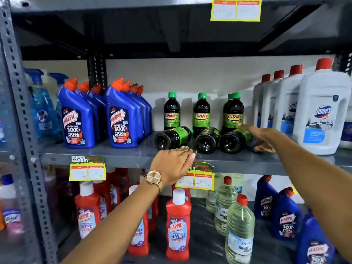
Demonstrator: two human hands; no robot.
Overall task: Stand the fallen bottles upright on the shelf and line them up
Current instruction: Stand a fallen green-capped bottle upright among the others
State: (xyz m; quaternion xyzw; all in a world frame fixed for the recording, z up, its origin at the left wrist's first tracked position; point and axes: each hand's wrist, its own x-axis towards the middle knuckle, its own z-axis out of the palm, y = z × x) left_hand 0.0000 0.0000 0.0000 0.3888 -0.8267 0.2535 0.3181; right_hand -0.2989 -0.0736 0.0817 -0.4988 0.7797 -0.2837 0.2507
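Three dark Sunny bottles with green labels lie on their sides on the grey shelf [118, 149], bases toward me: a left one [171, 137], a middle one [206, 140] and a right one [233, 140]. Behind them several matching green-capped bottles stand upright, among them one at the left [171, 111], one in the middle [201, 113] and one at the right [234, 113]. My left hand [172, 164], with a watch on the wrist, hovers flat at the shelf edge just below the left fallen bottle, holding nothing. My right hand [261, 137] reaches in beside the right fallen bottle, fingers spread, touching its side.
Blue Harpic bottles [122, 119] stand left of the Sunny bottles, with blue spray bottles [41, 107] further left. White Domex jugs [322, 113] stand to the right. A perforated steel upright [21, 111] frames the left side. Red Harpic and clear bottles fill the shelf below.
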